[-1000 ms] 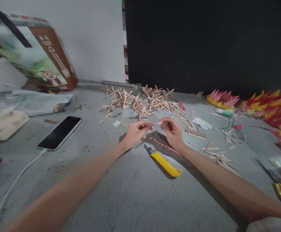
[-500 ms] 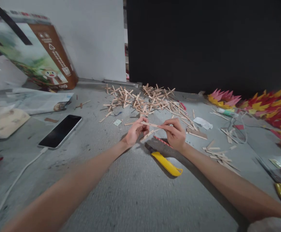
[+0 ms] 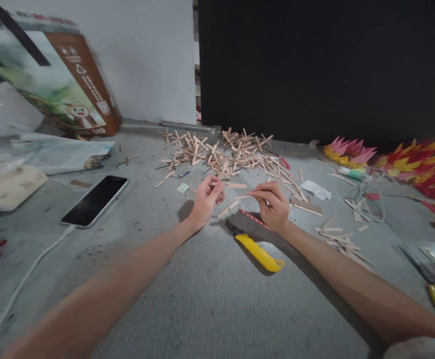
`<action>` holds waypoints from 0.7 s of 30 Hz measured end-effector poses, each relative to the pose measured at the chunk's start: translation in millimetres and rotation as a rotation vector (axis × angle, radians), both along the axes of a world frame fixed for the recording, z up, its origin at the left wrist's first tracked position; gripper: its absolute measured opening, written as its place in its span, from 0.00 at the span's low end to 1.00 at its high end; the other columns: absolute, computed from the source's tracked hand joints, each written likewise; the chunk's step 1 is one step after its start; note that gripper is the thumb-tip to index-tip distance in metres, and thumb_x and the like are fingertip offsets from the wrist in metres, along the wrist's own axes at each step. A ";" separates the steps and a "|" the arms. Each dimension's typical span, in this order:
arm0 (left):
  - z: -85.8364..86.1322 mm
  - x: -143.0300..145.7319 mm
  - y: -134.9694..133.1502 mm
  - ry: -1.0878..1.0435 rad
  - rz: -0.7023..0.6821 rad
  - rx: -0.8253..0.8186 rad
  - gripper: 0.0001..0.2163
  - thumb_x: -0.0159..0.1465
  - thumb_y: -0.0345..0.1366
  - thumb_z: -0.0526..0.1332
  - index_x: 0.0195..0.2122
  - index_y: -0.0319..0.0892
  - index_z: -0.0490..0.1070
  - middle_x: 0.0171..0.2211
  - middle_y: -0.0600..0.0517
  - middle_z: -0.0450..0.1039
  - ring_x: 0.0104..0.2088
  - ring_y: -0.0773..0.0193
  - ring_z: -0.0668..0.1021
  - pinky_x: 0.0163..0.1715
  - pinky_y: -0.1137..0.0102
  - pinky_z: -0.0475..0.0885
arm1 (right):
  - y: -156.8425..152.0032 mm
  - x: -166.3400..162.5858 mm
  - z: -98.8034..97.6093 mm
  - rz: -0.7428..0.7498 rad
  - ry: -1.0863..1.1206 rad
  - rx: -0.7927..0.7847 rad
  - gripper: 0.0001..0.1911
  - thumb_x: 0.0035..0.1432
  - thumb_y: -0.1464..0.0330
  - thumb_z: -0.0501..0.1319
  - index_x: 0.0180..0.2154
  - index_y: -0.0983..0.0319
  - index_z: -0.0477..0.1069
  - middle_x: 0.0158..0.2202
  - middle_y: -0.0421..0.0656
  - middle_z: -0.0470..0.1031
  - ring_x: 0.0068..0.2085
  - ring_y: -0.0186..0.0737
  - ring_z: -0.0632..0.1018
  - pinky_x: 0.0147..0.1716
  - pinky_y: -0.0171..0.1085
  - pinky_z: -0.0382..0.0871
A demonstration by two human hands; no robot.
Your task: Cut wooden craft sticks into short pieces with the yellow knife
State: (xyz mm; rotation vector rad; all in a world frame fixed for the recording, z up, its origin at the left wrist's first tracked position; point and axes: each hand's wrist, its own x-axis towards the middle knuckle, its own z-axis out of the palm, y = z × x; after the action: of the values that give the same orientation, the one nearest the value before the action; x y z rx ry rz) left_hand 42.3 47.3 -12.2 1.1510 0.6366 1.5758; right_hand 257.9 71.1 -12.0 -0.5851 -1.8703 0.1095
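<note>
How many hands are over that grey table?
2: the left hand, in front of the pile of wooden sticks, and the right hand, beside the red-striped strip. No others show.

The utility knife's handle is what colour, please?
The utility knife's handle is yellow; the head view shows it best.

Yellow cutter, red-and-white striped strip, pale tan wooden sticks, grey tabletop, black panel

Open near tabletop, cutter midway, stick heap beyond
</note>
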 end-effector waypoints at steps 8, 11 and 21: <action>5.7 1.5 -7.1 0.063 0.112 0.044 0.15 0.68 0.46 0.67 0.35 0.45 0.62 0.18 0.63 0.53 0.19 0.72 0.59 0.22 0.73 0.57 | -0.2 -1.5 3.0 -0.090 0.082 -0.090 0.08 0.70 0.68 0.61 0.45 0.55 0.79 0.41 0.47 0.75 0.43 0.46 0.77 0.42 0.46 0.74; 5.3 1.9 -7.6 0.075 0.117 0.039 0.16 0.68 0.47 0.67 0.35 0.45 0.62 0.19 0.63 0.54 0.19 0.72 0.60 0.22 0.73 0.57 | 1.0 -2.1 5.0 -0.122 0.071 -0.127 0.07 0.70 0.68 0.60 0.46 0.56 0.77 0.42 0.47 0.75 0.43 0.46 0.77 0.42 0.45 0.73; 3.3 1.3 -9.1 0.119 0.142 0.005 0.16 0.67 0.49 0.67 0.35 0.44 0.63 0.21 0.60 0.59 0.20 0.71 0.62 0.22 0.73 0.57 | 9.0 -2.0 5.5 -0.200 0.008 -0.234 0.06 0.69 0.66 0.60 0.43 0.59 0.76 0.38 0.45 0.75 0.39 0.44 0.74 0.41 0.44 0.69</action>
State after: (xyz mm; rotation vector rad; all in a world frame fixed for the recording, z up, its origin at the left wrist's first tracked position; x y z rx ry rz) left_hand 43.6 38.1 -9.0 1.2325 0.8092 1.6370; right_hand 255.9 80.1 -6.4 -0.9276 -1.7930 0.1999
